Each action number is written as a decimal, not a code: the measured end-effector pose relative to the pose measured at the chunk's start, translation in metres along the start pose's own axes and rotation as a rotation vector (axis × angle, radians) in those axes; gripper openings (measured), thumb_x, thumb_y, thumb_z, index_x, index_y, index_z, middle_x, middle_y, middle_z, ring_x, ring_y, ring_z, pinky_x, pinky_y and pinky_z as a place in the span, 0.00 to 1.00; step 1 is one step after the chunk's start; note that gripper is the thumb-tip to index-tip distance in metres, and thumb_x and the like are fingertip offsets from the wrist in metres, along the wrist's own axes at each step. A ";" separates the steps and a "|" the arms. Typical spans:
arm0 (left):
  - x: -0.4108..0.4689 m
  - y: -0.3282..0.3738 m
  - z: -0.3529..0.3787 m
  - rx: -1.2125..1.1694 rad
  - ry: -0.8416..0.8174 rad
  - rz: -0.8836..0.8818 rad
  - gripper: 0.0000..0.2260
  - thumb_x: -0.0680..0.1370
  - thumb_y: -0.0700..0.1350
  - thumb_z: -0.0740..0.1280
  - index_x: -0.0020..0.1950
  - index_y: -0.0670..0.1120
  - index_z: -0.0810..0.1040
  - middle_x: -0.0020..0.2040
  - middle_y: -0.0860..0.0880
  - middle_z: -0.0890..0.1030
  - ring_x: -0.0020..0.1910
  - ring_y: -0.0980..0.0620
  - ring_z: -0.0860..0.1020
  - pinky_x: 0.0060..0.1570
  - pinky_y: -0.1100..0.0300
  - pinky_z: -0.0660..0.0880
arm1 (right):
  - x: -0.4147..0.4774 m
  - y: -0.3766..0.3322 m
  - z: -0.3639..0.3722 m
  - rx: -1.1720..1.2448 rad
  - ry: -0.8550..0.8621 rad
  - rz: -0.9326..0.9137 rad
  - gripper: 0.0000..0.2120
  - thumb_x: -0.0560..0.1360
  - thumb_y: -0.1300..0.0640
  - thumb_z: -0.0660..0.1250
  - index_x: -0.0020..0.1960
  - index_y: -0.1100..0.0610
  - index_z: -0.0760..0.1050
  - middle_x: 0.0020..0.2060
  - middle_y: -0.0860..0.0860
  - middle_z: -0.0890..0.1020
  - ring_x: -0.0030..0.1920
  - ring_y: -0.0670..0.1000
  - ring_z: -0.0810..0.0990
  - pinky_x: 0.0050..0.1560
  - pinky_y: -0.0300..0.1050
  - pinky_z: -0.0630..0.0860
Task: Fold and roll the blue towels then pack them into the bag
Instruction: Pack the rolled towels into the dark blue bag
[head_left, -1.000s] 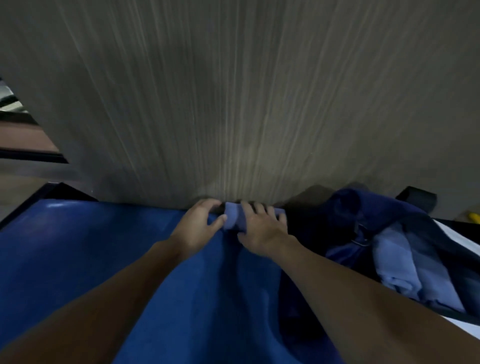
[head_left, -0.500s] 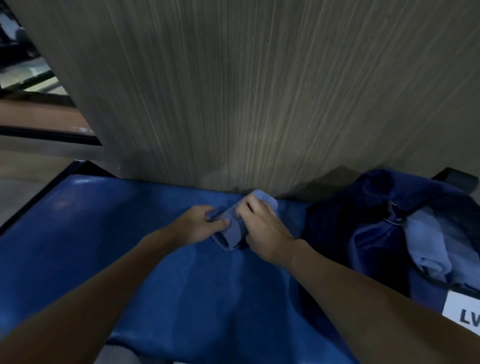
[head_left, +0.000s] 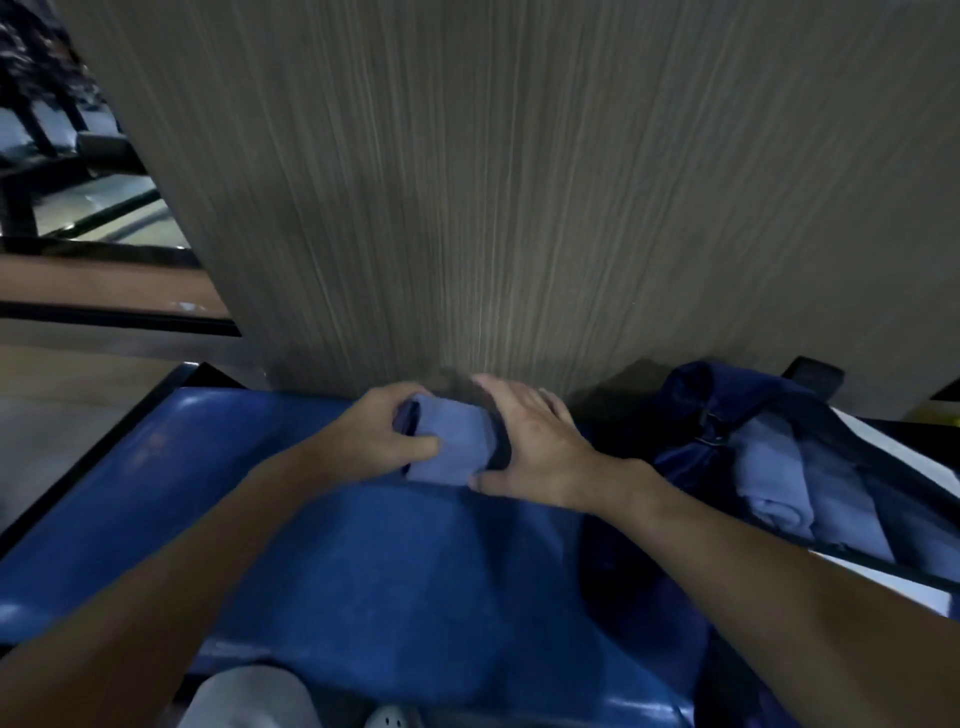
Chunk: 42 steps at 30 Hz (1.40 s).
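A small rolled light-blue towel (head_left: 451, 441) lies on the blue padded surface (head_left: 166, 467), close to the wood-grain panel. My left hand (head_left: 371, 439) grips the roll's left end, thumb across its front. On the roll's right side rests my right hand (head_left: 530, 441), fingers spread over it and thumb under the near edge. At the right lies the dark navy bag (head_left: 696, 431), open, with several rolled light-blue towels (head_left: 769, 483) inside.
A tall wood-grain panel (head_left: 519, 208) rises straight behind the padded surface. A dark-framed ledge (head_left: 104, 291) and the floor show at the left. A white label or sheet (head_left: 883, 452) lies under the bag at the right. My knee and shoe appear at the bottom.
The roll has turned from slanting to lying across between my hands. My right hand has opened wider over its right side. The view has shifted slightly.
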<state>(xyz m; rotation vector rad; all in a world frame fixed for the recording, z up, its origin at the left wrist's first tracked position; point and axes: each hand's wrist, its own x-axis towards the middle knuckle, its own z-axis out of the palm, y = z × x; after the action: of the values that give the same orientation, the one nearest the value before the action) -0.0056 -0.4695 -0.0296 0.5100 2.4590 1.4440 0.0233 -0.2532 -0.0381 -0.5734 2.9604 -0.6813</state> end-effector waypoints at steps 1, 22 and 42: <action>-0.005 0.016 -0.006 0.024 -0.025 0.043 0.16 0.66 0.47 0.71 0.50 0.42 0.78 0.43 0.43 0.82 0.42 0.54 0.80 0.42 0.61 0.75 | -0.006 -0.006 -0.013 0.022 -0.005 -0.016 0.50 0.67 0.41 0.74 0.77 0.43 0.45 0.73 0.45 0.61 0.73 0.45 0.55 0.76 0.51 0.44; -0.005 0.216 0.204 -0.370 -0.138 0.519 0.18 0.71 0.46 0.73 0.53 0.58 0.67 0.49 0.45 0.80 0.43 0.49 0.80 0.46 0.42 0.79 | -0.239 0.055 -0.116 0.658 0.730 0.104 0.44 0.67 0.51 0.76 0.76 0.41 0.56 0.72 0.46 0.65 0.72 0.47 0.67 0.69 0.55 0.70; 0.084 0.207 0.299 0.925 -0.160 0.851 0.27 0.77 0.43 0.63 0.76 0.49 0.65 0.78 0.56 0.61 0.78 0.58 0.54 0.73 0.35 0.43 | -0.322 0.163 -0.092 0.753 0.635 0.362 0.35 0.69 0.61 0.76 0.69 0.44 0.64 0.66 0.35 0.68 0.65 0.30 0.66 0.60 0.26 0.66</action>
<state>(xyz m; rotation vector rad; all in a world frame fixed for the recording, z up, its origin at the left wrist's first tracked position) 0.0667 -0.1051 0.0050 1.9147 2.7558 0.2372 0.2544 0.0384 -0.0361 0.2847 2.7761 -2.0631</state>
